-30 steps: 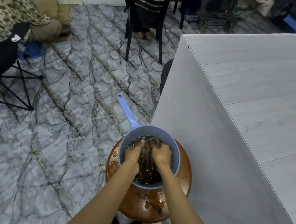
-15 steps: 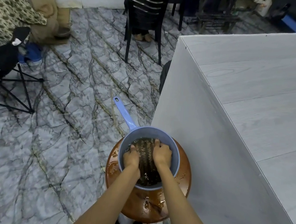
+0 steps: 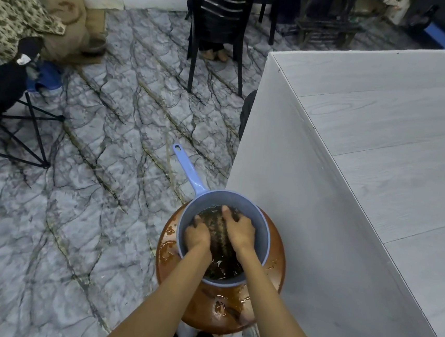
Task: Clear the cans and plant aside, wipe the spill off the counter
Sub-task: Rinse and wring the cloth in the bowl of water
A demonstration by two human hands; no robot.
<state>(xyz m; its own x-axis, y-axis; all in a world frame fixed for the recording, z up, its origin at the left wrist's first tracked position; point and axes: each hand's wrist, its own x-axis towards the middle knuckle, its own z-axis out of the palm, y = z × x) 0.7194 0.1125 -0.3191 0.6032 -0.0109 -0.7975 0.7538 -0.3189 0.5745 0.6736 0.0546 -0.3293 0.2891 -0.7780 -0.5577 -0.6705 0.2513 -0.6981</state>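
Both of my hands are down in a blue long-handled dipper (image 3: 262, 226) holding dark water. Between them lies a dark ribbed cloth (image 3: 218, 238), wet and bunched. My left hand (image 3: 197, 235) grips its left side with curled fingers, and my right hand (image 3: 238, 231) presses on its right side, fingers spread over the fabric. The dipper stands on a round brown stool (image 3: 229, 313) whose top is wet with puddles. The light grey counter (image 3: 381, 145) rises to the right of the stool. No cans or plant are in view.
Grey marble-patterned floor (image 3: 92, 183) spreads to the left. A black chair (image 3: 218, 29) stands at the back, a folding black stool (image 3: 16, 121) at the left with patterned fabric above it. The counter's side panel stands close beside the brown stool.
My hands have shifted over the cloth in the water: the right hand has slid forward on top of it, and the left has drawn back and curled on its side.
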